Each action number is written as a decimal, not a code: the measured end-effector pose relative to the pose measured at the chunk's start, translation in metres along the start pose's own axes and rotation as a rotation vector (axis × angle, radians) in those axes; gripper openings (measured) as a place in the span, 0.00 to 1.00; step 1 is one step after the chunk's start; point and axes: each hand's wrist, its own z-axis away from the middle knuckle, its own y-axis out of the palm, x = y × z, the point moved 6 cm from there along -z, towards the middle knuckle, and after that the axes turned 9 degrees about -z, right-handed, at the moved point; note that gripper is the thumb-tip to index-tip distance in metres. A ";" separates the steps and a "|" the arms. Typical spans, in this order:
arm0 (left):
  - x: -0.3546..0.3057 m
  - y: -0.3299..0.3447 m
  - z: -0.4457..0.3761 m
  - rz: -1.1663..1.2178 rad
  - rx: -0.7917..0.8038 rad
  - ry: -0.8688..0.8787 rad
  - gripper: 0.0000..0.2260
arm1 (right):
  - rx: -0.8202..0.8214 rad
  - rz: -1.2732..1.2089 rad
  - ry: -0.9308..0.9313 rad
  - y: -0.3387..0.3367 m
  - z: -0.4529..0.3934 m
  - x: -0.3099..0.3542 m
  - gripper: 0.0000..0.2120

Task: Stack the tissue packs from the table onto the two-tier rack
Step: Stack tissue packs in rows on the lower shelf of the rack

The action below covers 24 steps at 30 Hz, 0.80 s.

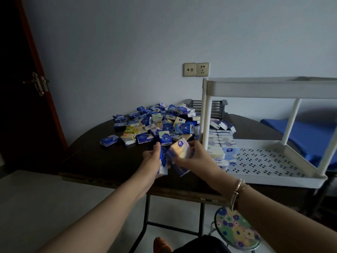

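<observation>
Tissue packs [175, 157] — gripped between both hands, beside rack [269, 161]

"Vinda" reads on a tissue pack [218, 160] in the rack [273, 172].

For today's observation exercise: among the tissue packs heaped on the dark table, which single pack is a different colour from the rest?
The yellow-green tissue pack at the pile's left front; the surrounding packs are blue, white or pale yellow.
</observation>
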 end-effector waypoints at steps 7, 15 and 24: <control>-0.044 0.080 0.061 0.153 0.428 0.159 0.34 | -0.031 -0.183 -0.066 -0.059 0.032 0.025 0.21; -0.050 0.134 0.058 -0.112 0.302 0.294 0.21 | 0.091 -0.296 -0.097 -0.100 0.057 0.013 0.21; -0.063 0.156 0.077 -0.303 0.476 0.555 0.13 | 0.275 -0.515 -0.040 -0.149 0.049 0.005 0.28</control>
